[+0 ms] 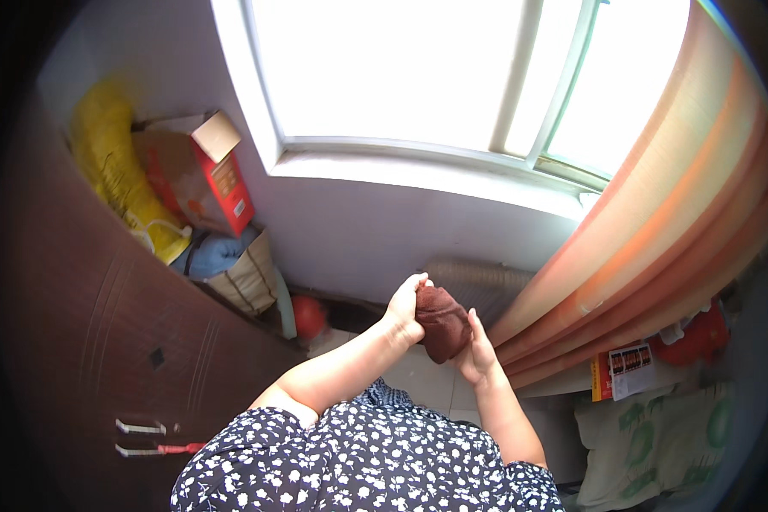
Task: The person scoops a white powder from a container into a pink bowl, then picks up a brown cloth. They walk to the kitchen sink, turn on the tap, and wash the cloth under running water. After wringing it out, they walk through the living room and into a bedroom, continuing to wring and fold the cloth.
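Observation:
A folded dark brown cloth [443, 326] is held up in front of my body, between both hands. At its upper left edge my left hand [407, 305] is closed, with the fingers curled at the top and the cloth against the palm. My right hand [478, 352] grips the lower right edge; its thumb side points upward and some of its fingers are hidden behind the cloth. The cloth looks soft and bunched, with a fold running along its right side.
A dark wooden wardrobe [145, 341] stands on the left. Beyond it are a yellow bag [115, 171], a red carton [226, 192] and a beige bag [243, 277]. A bright window [401, 68] lies ahead, with striped curtains [648, 213] and a patterned pillow [623, 444] on the right.

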`<state>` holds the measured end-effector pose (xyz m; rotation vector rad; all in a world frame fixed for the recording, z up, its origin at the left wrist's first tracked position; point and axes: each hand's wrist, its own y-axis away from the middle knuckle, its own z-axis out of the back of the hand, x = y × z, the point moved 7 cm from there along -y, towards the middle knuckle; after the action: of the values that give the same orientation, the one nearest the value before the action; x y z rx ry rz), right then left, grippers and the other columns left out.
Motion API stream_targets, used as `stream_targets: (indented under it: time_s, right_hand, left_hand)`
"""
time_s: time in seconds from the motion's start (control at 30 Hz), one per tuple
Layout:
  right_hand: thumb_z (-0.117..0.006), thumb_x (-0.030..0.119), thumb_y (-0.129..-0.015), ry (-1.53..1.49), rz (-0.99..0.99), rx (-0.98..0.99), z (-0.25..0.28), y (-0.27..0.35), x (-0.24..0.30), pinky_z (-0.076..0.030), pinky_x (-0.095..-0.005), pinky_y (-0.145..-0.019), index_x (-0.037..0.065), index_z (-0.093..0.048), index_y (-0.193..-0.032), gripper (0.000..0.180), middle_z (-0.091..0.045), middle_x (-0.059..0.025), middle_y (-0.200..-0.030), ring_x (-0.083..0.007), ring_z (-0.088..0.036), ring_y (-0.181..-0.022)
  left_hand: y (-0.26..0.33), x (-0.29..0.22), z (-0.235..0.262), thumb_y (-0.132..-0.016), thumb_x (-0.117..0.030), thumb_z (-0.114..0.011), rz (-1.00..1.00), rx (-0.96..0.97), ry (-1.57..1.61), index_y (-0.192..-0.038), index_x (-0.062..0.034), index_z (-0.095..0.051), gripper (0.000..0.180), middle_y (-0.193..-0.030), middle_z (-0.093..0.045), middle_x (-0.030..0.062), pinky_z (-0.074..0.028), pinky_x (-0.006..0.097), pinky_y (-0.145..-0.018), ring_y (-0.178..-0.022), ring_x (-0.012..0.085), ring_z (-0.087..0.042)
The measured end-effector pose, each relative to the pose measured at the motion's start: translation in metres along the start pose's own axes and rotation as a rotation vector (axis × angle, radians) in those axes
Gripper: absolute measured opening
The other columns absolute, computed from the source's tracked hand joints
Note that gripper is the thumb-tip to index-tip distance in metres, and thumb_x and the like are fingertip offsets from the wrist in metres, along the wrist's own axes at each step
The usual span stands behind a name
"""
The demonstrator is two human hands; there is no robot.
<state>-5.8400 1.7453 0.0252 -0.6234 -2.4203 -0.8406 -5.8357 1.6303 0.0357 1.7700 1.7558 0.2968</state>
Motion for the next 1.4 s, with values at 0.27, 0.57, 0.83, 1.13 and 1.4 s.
stream_targets:
  time_s: [0.27,0.57,0.83,1.13,1.4]
  right_hand:
    - [-0.057,0.017,-0.087,-0.045,0.672,-0.462,0.069,0.009,0.069,-0.046,-0.0336,-0.089,0.008,-0.057,-0.107,0.022,-0.061,-0.0061,-0.105,-0.0179,-0.057,-0.099]
    - [-0.064,0.012,-0.085,0.493,1.202,-0.803,-0.015,0.1,0.089,-0.043,-0.0253,-0.086,0.005,-0.059,-0.11,0.026,-0.06,-0.0035,-0.099,-0.012,-0.055,-0.094]
    - [-0.055,0.021,-0.093,0.334,1.357,-1.509,0.017,0.251,0.019,-0.043,-0.0237,-0.081,0.003,-0.057,-0.101,0.02,-0.06,-0.0028,-0.096,-0.0098,-0.053,-0.088]
    - [-0.065,0.028,-0.081,1.077,1.062,-2.133,-0.02,0.389,-0.11,-0.045,-0.0382,-0.055,0.007,-0.053,-0.066,0.028,-0.056,-0.008,-0.066,-0.0285,-0.056,-0.06]
    - [-0.064,0.025,-0.083,0.735,1.005,-2.494,-0.042,0.581,-0.279,-0.047,-0.0384,-0.061,0.004,-0.057,-0.084,0.022,-0.06,-0.0106,-0.077,-0.0298,-0.059,-0.071]
  left_hand:
    - [-0.072,0.023,-0.034,-0.09,-0.027,-0.052,0.126,0.164,-0.379,-0.086,-0.0107,-0.057,0.018,-0.086,-0.058,0.004,-0.044,0.038,-0.083,-0.088,0.0184,-0.055]
    - [-0.028,0.139,-0.067,-0.093,-0.043,-0.042,1.05,0.672,-0.15,-0.115,-0.0096,-0.057,0.043,-0.115,-0.06,0.0077,-0.045,0.04,-0.095,-0.106,0.0253,-0.057]
    - [0.031,0.215,-0.052,-0.087,-0.056,-0.049,1.094,0.725,-0.552,-0.128,-0.012,-0.047,0.06,-0.134,-0.047,0.007,-0.033,0.042,-0.105,-0.125,0.0239,-0.042]
    - [0.214,0.365,0.049,-0.088,-0.041,-0.057,1.314,0.741,-0.719,-0.095,-0.0123,-0.058,0.03,-0.095,-0.06,0.0029,-0.044,0.03,-0.084,-0.092,0.0156,-0.055]
    - [0.42,0.477,0.15,-0.09,-0.042,-0.054,1.712,0.863,-0.736,-0.084,-0.0153,-0.053,0.028,-0.083,-0.057,0.001,-0.048,0.034,-0.077,-0.082,0.0163,-0.055]
